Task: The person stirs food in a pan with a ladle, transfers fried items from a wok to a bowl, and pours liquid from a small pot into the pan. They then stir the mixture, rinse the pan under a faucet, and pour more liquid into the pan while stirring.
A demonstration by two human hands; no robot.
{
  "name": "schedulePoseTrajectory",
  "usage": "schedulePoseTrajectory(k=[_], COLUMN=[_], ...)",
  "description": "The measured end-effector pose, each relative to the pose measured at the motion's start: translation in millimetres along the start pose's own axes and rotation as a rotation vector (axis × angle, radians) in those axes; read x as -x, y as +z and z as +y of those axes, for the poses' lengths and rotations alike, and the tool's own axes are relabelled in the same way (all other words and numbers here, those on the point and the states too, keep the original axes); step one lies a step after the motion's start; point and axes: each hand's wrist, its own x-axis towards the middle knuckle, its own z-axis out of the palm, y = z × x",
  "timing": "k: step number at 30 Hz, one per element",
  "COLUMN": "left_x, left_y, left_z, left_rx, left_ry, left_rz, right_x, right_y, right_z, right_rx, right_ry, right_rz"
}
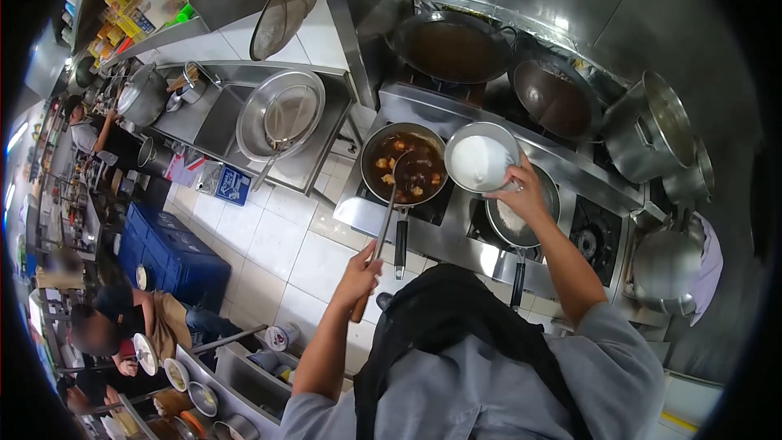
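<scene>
Sauce stirring, we judge: left hand clasps the ladle; right hand pinches the bowl at the pan's three o'clock; its white filling, perhaps liquid, calls for slow tilting next.

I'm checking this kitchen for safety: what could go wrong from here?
The right hand holds the metal bowl close to the frying pan; a slip might spill its white contents onto the stove.
The pan's black handle juts past the stove's edge toward the dark apron, which might knock it.
The left hand holds a long-handled utensil in the sauce; brisk stirring might splash.
</scene>
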Motion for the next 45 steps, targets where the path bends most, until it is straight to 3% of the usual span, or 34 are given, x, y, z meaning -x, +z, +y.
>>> schedulePoseTrajectory(k=[2, 4, 6, 10, 12, 18, 20, 21, 24, 28, 32, 37, 40, 42, 45], left_x=[2, -9, -49, -49, -39, 2, -11, -40, -44, -34, 1, -29, -51, -49, -15], left_y=[-14, -17, -10, 28, 31, -8, -5, -3, 27, 21, -11, 10, 24, 26, 3], left_z=[-2, -16, -43, -12, -7, -7, -14, -41, -14, -18, -13, -10, -18, -17, -14], left_rx=[-0.096, -0.182, -0.376, -0.032, 0.103, -0.081, -0.182, -0.301, -0.055, 0.166, 0.064, 0.007, 0.085, 0.161, 0.166], left_ry=[0.015, 0.018, 0.309, 0.152, 0.063, 0.012, 0.117, 0.286, 0.162, 0.075, 0.032, 0.072, 0.149, 0.080, -0.001], left_rz=[0.042, 0.094, 0.254, 0.205, 0.084, 0.098, 0.210, 0.285, 0.235, 0.067, 0.050, 0.180, 0.165, 0.070, 0.020], right_x=[-21, -38, -56, -86, -95, -109, -110, -110, -114, -114, -112, -112, -113, -114, -113], right_y=[16, 24, 32, 50, 57, 67, 70, 72, 75, 73, 69, 69, 69, 69, 73], right_z=[13, 3, -3, 2, 0, 1, -4, -6, -8, -15, -22, -22, -24, -22, -8], right_rx=[-0.061, -0.086, 0.053, 0.165, 0.150, 0.227, 0.252, 0.250, 0.270, 0.245, 0.329, 0.345, 0.325, 0.298, 0.216], right_ry=[-0.189, -0.200, -0.186, -0.336, -0.342, -0.324, -0.318, -0.325, -0.344, -0.288, -0.328, -0.359, -0.397, -0.286, -0.366], right_rz=[0.008, -0.002, -0.069, -0.085, -0.100, -0.135, -0.147, -0.154, -0.163, -0.212, -0.210, -0.219, -0.206, -0.217, -0.130])
